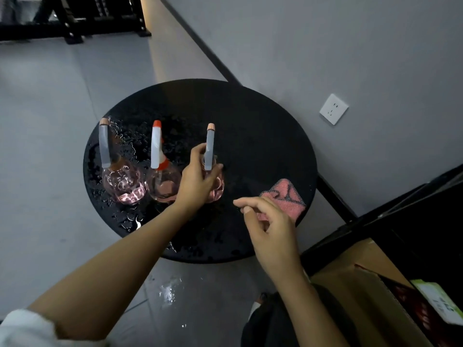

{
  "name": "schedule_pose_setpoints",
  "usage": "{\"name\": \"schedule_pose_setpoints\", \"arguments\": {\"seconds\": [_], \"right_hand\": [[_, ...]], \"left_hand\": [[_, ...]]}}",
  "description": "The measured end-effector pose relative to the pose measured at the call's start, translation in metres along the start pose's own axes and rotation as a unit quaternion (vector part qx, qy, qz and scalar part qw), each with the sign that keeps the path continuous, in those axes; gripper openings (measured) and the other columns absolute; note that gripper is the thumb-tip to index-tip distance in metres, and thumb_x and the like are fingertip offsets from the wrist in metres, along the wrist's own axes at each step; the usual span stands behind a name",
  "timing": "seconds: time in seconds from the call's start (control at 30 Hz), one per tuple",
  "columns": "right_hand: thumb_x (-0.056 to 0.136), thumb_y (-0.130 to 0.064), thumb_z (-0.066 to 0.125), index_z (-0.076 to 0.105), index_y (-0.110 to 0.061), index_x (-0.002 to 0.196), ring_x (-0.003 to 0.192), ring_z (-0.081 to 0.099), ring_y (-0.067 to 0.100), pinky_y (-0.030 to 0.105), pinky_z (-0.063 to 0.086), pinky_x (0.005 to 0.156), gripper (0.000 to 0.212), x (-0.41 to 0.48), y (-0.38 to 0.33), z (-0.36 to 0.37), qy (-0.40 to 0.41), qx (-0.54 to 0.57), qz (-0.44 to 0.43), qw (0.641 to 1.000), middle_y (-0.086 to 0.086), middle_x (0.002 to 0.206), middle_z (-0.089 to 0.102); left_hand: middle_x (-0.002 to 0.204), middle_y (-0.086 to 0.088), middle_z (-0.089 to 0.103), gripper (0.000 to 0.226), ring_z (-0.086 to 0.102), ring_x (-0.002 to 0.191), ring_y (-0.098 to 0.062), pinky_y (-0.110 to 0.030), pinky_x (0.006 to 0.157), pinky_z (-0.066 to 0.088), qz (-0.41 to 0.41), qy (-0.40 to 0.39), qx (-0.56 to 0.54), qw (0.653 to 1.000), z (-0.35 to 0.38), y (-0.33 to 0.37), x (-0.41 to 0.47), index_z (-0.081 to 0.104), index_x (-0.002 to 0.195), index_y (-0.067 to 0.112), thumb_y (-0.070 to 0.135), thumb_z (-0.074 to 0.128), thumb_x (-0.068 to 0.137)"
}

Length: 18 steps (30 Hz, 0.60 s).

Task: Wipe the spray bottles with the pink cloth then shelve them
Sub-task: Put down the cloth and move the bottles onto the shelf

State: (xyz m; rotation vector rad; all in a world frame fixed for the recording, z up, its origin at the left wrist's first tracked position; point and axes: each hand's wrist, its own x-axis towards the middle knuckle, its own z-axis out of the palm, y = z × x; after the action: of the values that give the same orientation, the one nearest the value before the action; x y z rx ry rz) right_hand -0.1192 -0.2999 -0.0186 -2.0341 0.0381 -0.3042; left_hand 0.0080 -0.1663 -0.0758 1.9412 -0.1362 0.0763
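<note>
Three clear spray bottles with pinkish liquid stand in a row on a round black table [263,126] that is wet with droplets. The left bottle [120,181] has a grey head, the middle bottle [160,184] a white and red head. My left hand [198,176] grips the neck of the right bottle [218,189], which has a grey head. The pink cloth [288,196] lies crumpled near the table's right edge. My right hand [268,224] hovers just in front of the cloth, fingers apart, holding nothing.
A black shelf unit [400,216] stands at the right, with an opened cardboard box [370,296] below it. Another black rack [70,18] is far at the top left. Water is spilled on the grey floor [170,289] near the table. A wall socket [333,109] is beyond.
</note>
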Motion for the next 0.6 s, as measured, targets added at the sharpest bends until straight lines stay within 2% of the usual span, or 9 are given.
{"name": "schedule_pose_setpoints", "arguments": {"seconds": [0.1, 0.17, 0.27, 0.47, 0.6], "right_hand": [[0.093, 0.000, 0.055, 0.073, -0.016, 0.096, 0.092, 0.063, 0.003, 0.012, 0.047, 0.070, 0.025, 0.002, 0.002, -0.003, 0.005, 0.017, 0.009, 1.000, -0.012, 0.093, 0.068], [0.093, 0.000, 0.055, 0.073, -0.015, 0.097, 0.093, 0.063, 0.004, 0.011, 0.047, 0.071, 0.024, 0.002, 0.001, -0.005, 0.008, 0.027, 0.014, 1.000, -0.012, 0.094, 0.068], [0.094, -0.001, 0.054, 0.073, -0.015, 0.097, 0.092, 0.064, 0.004, 0.011, 0.046, 0.070, 0.024, -0.002, 0.000, -0.011, 0.013, 0.037, 0.021, 0.999, -0.011, 0.094, 0.068], [0.093, -0.006, 0.054, 0.073, -0.016, 0.097, 0.094, 0.063, 0.002, 0.010, 0.046, 0.073, 0.023, -0.020, -0.005, -0.039, 0.052, 0.051, 0.008, 0.997, -0.012, 0.097, 0.069], [0.093, -0.005, 0.053, 0.073, -0.016, 0.098, 0.090, 0.063, 0.000, 0.009, 0.045, 0.071, 0.023, -0.034, -0.013, -0.078, 0.092, 0.050, -0.022, 0.994, -0.011, 0.098, 0.069]], "left_hand": [[0.102, 0.008, 0.063, 0.034, 0.063, 0.093, -0.009, -0.038, 0.086, 0.054, -0.005, 0.011, -0.007, 1.000, -0.003, -0.005, 0.003, 0.048, 0.119, 0.018, 0.022, 0.066, 0.090], [0.099, 0.003, 0.066, 0.026, 0.064, 0.092, -0.014, -0.042, 0.084, 0.054, 0.004, 0.000, 0.003, 1.000, -0.007, -0.008, 0.005, 0.056, 0.108, 0.016, 0.021, 0.070, 0.087], [0.097, -0.001, 0.069, 0.022, 0.066, 0.091, -0.017, -0.046, 0.083, 0.054, 0.012, -0.007, 0.011, 1.000, -0.011, -0.006, 0.006, 0.061, 0.103, 0.015, 0.020, 0.071, 0.085], [0.094, -0.001, 0.068, 0.019, 0.064, 0.093, -0.019, -0.045, 0.084, 0.054, 0.045, -0.001, 0.003, 0.999, -0.008, 0.013, -0.016, 0.063, 0.099, 0.018, 0.020, 0.074, 0.083], [0.093, -0.003, 0.070, 0.018, 0.067, 0.090, -0.022, -0.033, 0.082, 0.057, 0.065, -0.020, -0.033, 0.997, -0.003, 0.049, -0.031, 0.064, 0.095, 0.022, 0.022, 0.075, 0.080]]}}
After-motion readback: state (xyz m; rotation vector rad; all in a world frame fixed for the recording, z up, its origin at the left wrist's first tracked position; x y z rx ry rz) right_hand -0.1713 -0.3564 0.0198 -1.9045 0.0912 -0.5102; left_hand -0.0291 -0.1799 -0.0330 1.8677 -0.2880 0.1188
